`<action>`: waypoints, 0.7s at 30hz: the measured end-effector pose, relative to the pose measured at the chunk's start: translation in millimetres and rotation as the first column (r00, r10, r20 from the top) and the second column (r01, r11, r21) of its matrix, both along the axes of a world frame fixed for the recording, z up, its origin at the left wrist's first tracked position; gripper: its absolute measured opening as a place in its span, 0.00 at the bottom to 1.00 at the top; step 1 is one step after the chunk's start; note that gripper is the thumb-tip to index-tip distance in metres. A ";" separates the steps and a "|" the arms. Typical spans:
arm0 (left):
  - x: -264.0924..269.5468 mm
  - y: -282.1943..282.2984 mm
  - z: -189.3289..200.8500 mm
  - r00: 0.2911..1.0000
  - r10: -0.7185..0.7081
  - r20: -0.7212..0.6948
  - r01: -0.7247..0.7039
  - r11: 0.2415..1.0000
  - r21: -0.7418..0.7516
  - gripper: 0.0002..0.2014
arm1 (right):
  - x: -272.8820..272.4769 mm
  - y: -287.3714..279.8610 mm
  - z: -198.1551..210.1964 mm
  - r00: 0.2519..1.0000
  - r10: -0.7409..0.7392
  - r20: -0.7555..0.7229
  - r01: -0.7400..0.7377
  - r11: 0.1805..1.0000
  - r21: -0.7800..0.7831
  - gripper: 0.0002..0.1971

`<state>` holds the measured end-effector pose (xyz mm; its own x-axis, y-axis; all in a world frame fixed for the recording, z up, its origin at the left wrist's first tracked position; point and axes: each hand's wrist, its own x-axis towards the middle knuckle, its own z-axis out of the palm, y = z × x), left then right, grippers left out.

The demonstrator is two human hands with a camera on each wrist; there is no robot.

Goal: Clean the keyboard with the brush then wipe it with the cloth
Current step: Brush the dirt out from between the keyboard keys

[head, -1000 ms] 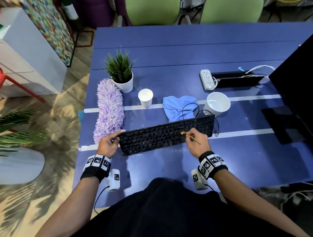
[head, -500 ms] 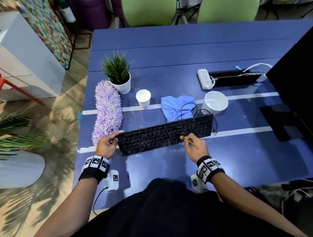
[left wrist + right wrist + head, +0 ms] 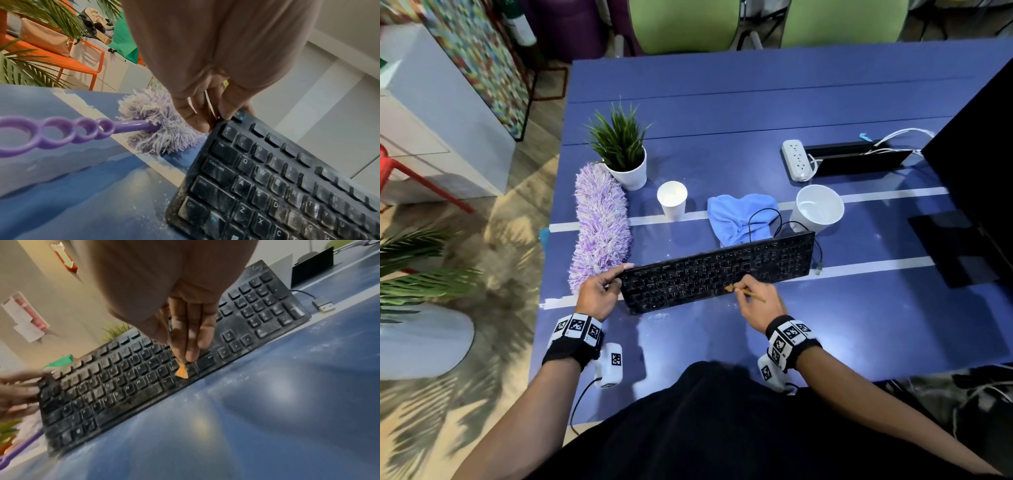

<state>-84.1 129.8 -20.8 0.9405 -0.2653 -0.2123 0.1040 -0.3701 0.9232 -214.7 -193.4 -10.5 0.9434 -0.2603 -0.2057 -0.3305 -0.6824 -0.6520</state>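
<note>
Right hand [image 3: 756, 301] pinches thin brush [image 3: 182, 372], orange bristles down on the keys near keyboard's [image 3: 719, 270] front edge, right of the spacebar. Left hand [image 3: 599, 291] grips keyboard's left end, thumb on top corner, fingers curled round the edge. Keyboard dusty, lies on blue table [image 3: 756, 109]. Blue cloth [image 3: 739, 216] just behind keyboard, cable [image 3: 767, 219] draped over it. Purple duster [image 3: 601, 226] left of keyboard; white bowl [image 3: 818, 207] behind its right end.

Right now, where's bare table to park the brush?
Bare table runs right of the right hand, below the keyboard; more lies beyond the plant. Crowded: the duster, small cup, cloth and big cup behind the keyboard.
</note>
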 end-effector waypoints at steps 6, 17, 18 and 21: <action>-0.2 -1.9 -1.3 1.000 -0.012 0.027 0.012 1.000 0.006 0.36 | -1.8 -3.6 6.0 0.999 -0.047 0.026 0.046 0.998 0.037 0.04; 2.6 0.4 -6.0 1.000 -0.001 0.000 0.001 1.000 0.021 0.34 | 5.6 7.2 4.7 0.981 0.196 -0.005 -0.195 0.974 0.113 0.02; 2.5 -0.9 -5.2 1.000 -0.003 -0.007 0.003 1.000 0.018 0.35 | 7.0 6.8 4.9 0.983 0.186 0.005 -0.185 0.976 0.116 0.02; 0.5 -1.8 -2.6 1.000 0.003 -0.013 -0.003 1.000 0.010 0.36 | 9.6 3.5 1.7 0.986 0.169 -0.005 -0.168 0.983 0.077 0.03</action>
<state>-83.6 128.0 -23.3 0.9385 -0.2604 -0.2266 0.1167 -0.3785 0.9182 -205.1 -189.9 -8.8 0.9697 -0.0810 -0.2304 -0.2231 -0.6773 -0.7010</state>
